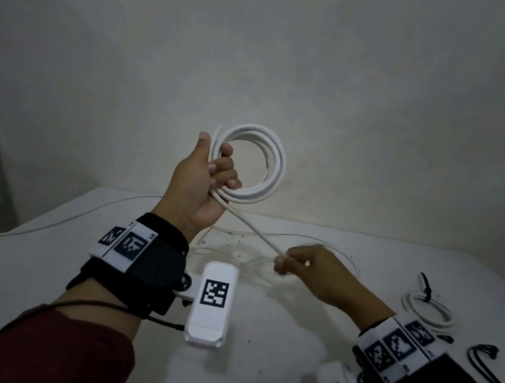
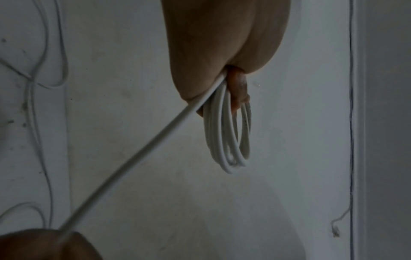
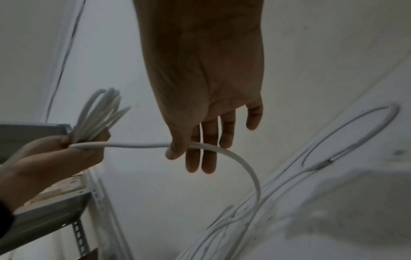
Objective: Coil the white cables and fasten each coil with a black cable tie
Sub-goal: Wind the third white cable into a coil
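— Above the surface, the left hand grips the coil; the right hand pinches its loose cable.
— Could it slip?
— Yes, a hard tug might pop loops out.

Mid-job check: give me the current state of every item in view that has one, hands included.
left hand: raised, grips the coil
coil: several loops wound, untied
free cable run: taut between the hands, rest loose on the table
right hand: pinches the cable run
finished coil: on the table, tied
spare black tie: on the table, unused
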